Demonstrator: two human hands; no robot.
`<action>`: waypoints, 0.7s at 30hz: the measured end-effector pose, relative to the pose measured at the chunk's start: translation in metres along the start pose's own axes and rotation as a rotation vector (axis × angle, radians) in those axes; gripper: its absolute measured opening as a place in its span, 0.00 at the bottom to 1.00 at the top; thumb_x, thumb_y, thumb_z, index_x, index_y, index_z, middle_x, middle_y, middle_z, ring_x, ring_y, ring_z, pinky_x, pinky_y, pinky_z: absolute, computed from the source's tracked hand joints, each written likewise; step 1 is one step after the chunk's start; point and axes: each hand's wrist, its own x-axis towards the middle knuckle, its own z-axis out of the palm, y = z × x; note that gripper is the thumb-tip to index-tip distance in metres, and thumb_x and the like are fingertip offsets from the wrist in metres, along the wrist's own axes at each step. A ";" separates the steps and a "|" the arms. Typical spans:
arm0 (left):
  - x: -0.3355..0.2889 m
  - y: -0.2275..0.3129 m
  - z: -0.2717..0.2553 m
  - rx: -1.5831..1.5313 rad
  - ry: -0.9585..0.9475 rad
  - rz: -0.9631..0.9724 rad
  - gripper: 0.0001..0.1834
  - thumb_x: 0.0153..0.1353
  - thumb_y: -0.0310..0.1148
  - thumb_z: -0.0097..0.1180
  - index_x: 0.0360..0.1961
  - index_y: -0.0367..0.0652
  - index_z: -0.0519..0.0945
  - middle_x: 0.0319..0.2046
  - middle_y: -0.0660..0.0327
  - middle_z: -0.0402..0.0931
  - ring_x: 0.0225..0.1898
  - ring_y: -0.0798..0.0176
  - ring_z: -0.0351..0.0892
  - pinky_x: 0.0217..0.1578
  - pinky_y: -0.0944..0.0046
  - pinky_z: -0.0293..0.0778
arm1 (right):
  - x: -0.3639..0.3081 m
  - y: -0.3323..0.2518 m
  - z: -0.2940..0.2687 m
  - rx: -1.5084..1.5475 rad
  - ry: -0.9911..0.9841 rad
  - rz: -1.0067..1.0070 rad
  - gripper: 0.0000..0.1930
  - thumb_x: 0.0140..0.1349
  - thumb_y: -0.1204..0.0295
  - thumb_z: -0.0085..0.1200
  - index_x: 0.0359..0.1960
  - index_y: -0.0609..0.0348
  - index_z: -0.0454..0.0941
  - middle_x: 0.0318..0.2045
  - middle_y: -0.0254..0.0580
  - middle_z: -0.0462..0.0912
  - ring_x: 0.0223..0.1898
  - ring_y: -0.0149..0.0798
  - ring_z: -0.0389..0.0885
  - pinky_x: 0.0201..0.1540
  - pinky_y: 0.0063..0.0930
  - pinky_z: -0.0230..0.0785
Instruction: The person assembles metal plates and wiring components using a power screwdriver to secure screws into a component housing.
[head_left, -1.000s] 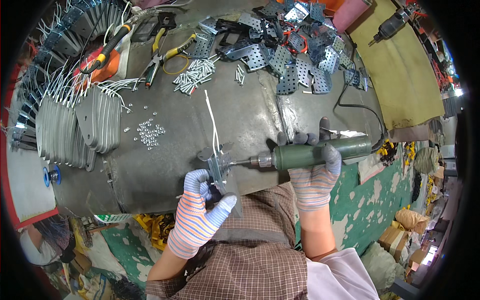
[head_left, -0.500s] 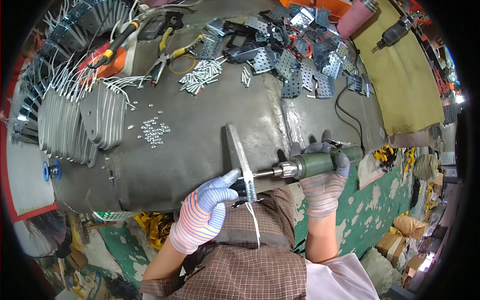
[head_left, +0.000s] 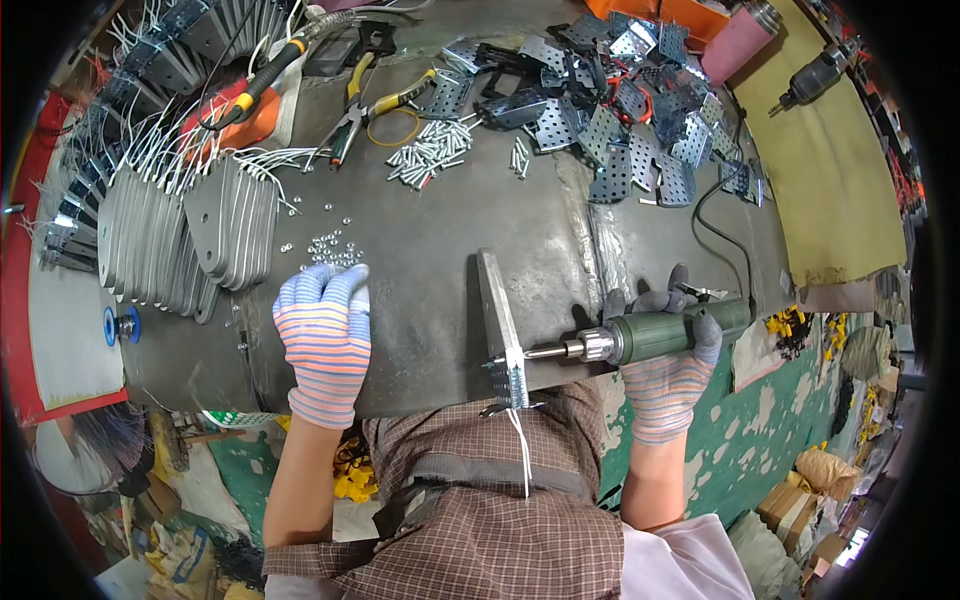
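Note:
My left hand, in a striped glove, rests its bent, drawn-together fingertips on the near edge of a scatter of small shiny nuts. What lies under the fingertips is hidden. In my gloved right hand is a green electric screwdriver, held level with its bit pointing left. The bit meets a grey metal plate that stands on edge near the bench's front, with a perforated bracket at its near end. Two white wires hang from that end over my apron.
Grey plates with white wires stand in rows at the left. Screws lie in a heap at the back, beside pliers. Perforated brackets are piled at the back right. A black cord runs to the screwdriver.
My left hand has let go of the plate's near end and moved left and away from me to the nuts. My right hand keeps the screwdriver against the plate.

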 end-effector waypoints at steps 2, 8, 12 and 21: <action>0.000 -0.003 0.000 -0.034 -0.005 -0.007 0.09 0.51 0.31 0.59 0.35 0.47 0.82 0.35 0.57 0.77 0.39 0.52 0.74 0.42 0.54 0.67 | -0.001 0.001 0.002 0.010 -0.005 0.009 0.28 0.51 0.72 0.60 0.57 0.57 0.69 0.36 0.38 0.79 0.44 0.41 0.76 0.60 0.47 0.63; 0.014 0.006 -0.006 -0.001 -0.048 -0.015 0.08 0.49 0.26 0.61 0.32 0.42 0.79 0.32 0.56 0.75 0.39 0.51 0.74 0.43 0.56 0.68 | 0.000 0.001 0.007 -0.008 0.003 -0.012 0.28 0.52 0.73 0.60 0.57 0.59 0.69 0.36 0.37 0.78 0.45 0.41 0.75 0.58 0.47 0.65; -0.016 0.046 -0.024 -1.295 -0.222 -0.744 0.08 0.56 0.21 0.58 0.37 0.41 0.76 0.34 0.59 0.77 0.35 0.64 0.78 0.38 0.66 0.76 | -0.002 0.000 0.003 -0.028 -0.009 -0.020 0.29 0.51 0.72 0.60 0.58 0.56 0.68 0.36 0.37 0.79 0.44 0.41 0.76 0.64 0.52 0.57; -0.040 0.096 -0.010 -1.711 -0.247 -0.974 0.08 0.58 0.19 0.58 0.38 0.40 0.78 0.33 0.64 0.79 0.35 0.74 0.77 0.40 0.73 0.74 | 0.001 0.004 0.007 0.025 -0.033 0.027 0.29 0.51 0.72 0.60 0.58 0.54 0.69 0.35 0.36 0.78 0.45 0.40 0.76 0.66 0.56 0.52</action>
